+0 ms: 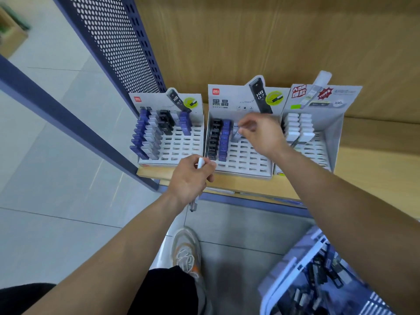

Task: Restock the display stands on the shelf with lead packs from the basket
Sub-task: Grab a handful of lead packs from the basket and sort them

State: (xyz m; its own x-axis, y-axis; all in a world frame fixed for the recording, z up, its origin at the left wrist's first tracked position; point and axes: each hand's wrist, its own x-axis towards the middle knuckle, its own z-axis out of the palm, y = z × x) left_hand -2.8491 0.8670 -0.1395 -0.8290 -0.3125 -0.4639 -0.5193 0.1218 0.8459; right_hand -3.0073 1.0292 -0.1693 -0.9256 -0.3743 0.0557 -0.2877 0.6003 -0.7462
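Three cardboard display stands sit side by side on the wooden shelf (372, 160). Over the middle stand (245, 160), my right hand (261, 135) pinches a grey lead pack (236, 135) at the third column, beside rows of black and blue packs. My left hand (193, 178) hovers at the shelf's front edge and grips a slim white lead pack (200, 163), whose clear lower end sticks out below the hand. The left stand (179, 146) holds blue, grey and black packs. White packs fill the back of the right stand (318, 146). The blue basket (295, 269) of packs is at lower right.
A blue perforated metal panel (118, 42) closes the shelf's left side, with a blue bar (56, 114) crossing in front. Below are grey floor tiles and my shoe (188, 251). A wooden back wall rises behind the stands.
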